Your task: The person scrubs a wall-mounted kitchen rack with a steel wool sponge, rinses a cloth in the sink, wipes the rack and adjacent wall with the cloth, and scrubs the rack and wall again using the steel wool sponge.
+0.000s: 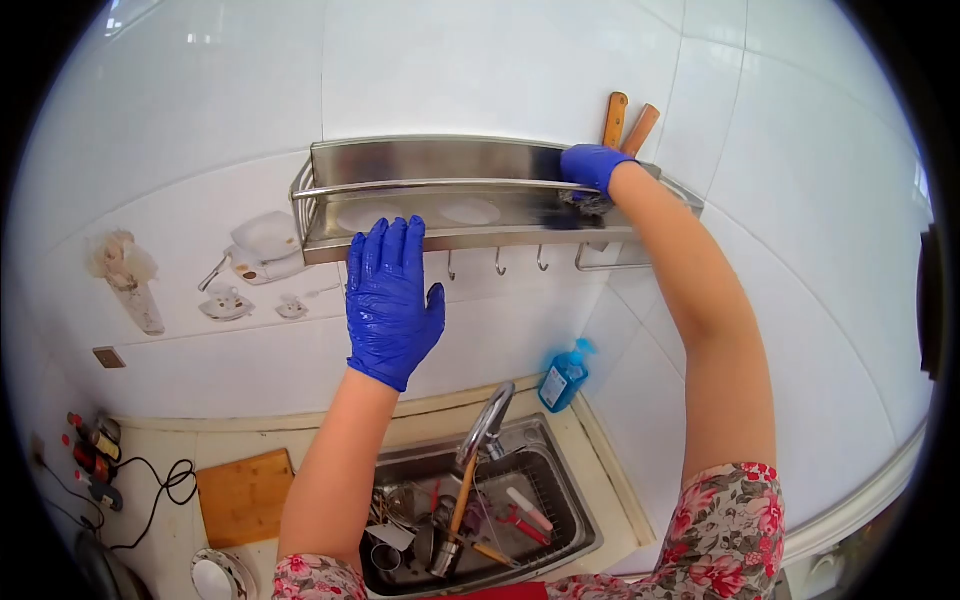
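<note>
A stainless-steel wall shelf (440, 243) with a front rail and hooks below is fixed to the white tiles. My left hand (392, 310), in a blue rubber glove, lies open with its fingers stretched flat against the shelf's front edge. At the right end of the shelf, my gloved right hand (597, 168) reaches behind the rail. It is closed on a grey steel wool scrubber (588, 204), pressed to the shelf's floor; the fingers are partly hidden. Two wooden-handled knives (615, 120) stand just behind that hand.
Below is a sink (585, 500) full of utensils, under a curved faucet (487, 415). A blue soap bottle (564, 378) stands in the corner. On the counter are a wooden cutting board (245, 495), stacked plates (220, 578), a black cord (160, 490) and several bottles (95, 460).
</note>
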### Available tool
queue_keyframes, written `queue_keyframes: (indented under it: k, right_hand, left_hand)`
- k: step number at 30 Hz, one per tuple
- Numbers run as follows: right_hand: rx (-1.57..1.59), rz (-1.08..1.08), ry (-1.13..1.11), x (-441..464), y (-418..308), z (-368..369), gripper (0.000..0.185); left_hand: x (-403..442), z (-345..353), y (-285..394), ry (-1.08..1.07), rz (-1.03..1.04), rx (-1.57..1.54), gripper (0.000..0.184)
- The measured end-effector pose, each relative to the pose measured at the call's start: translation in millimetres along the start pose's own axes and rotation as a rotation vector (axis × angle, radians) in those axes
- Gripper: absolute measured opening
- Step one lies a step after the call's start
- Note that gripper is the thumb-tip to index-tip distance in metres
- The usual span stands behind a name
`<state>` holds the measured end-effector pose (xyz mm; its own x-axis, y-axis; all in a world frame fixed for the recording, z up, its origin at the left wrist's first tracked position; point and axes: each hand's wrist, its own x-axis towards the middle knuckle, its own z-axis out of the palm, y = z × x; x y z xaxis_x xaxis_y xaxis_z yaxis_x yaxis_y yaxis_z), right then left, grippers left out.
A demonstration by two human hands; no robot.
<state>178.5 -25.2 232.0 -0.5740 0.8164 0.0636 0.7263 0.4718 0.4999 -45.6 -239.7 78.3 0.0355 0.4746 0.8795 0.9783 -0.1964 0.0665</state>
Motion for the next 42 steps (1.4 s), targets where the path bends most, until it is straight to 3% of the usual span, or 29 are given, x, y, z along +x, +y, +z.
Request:
queue_keyframes:
  k: [2,5,9,11,14,15,17,22,25,26,27,29,35,37,42]
  right_hand:
    - [0.190,-0.157,0.188,16.1,-16.0,-2.5,0.024]
    - [0.274,-0.326,0.132,17.1,-81.2,-47.8,0.026]
    - [0.420,-0.507,0.158,20.8,-75.8,-40.5,0.030]
    - [0.413,-0.388,0.151,10.3,-41.0,-23.6,0.028]
    - [0.172,-0.015,-0.033,-15.1,11.8,-1.7,0.026]
    - [0.229,0.001,0.002,-21.9,17.4,3.1,0.018]
    - [0.254,-0.153,0.035,-8.1,17.3,6.4,0.019]
    - [0.522,-0.503,0.209,31.4,-82.0,-43.2,0.026]
    - [0.703,-0.679,0.325,48.7,-105.0,-77.4,0.029]
    - [0.831,-0.676,0.177,51.1,-107.0,-86.9,0.030]
    - [0.834,-0.679,0.181,40.6,-118.3,-96.0,0.030]
    - [0.492,-0.694,0.005,14.8,-145.5,-108.3,0.030]
    - [0.476,-0.660,-0.176,26.0,-124.0,-92.8,0.036]
    - [0.516,-0.513,-0.258,24.8,-122.5,-90.8,0.037]
    - [0.390,-0.627,-0.095,33.1,-127.1,-89.8,0.033]
  left_hand:
    - [-0.6,1.8,0.3,0.001,-0.003,-0.005,0.073]
    - [-1.0,3.2,0.5,0.005,-0.005,0.015,0.073]
    - [-0.6,-0.4,-4.6,-0.008,0.006,0.023,0.072]
    - [-1.0,-2.5,-5.8,-0.022,0.020,0.001,0.072]
    - [-2.8,0.3,-6.2,0.002,0.011,-0.034,0.072]
    - [-2.4,-0.3,-5.5,0.006,0.006,-0.032,0.072]
    - [-2.3,-0.7,-1.9,-0.007,-0.010,-0.009,0.072]
    - [-1.0,-9.0,2.4,-0.027,-0.020,0.052,0.069]
    - [-2.3,-18.8,-7.9,-0.025,-0.031,0.118,0.064]
    - [-4.7,-21.5,-11.8,-0.005,-0.041,0.129,0.061]
    - [-6.2,-23.3,-14.6,-0.006,-0.039,0.134,0.061]
    - [-8.4,-25.0,-18.0,0.038,-0.021,0.070,0.058]
    - [-18.9,-31.1,-33.6,0.044,-0.071,0.045,0.060]
    - [-22.5,-35.4,-37.7,0.030,-0.093,0.060,0.061]
    - [-24.1,-28.4,-32.2,0.020,-0.126,0.110,0.066]
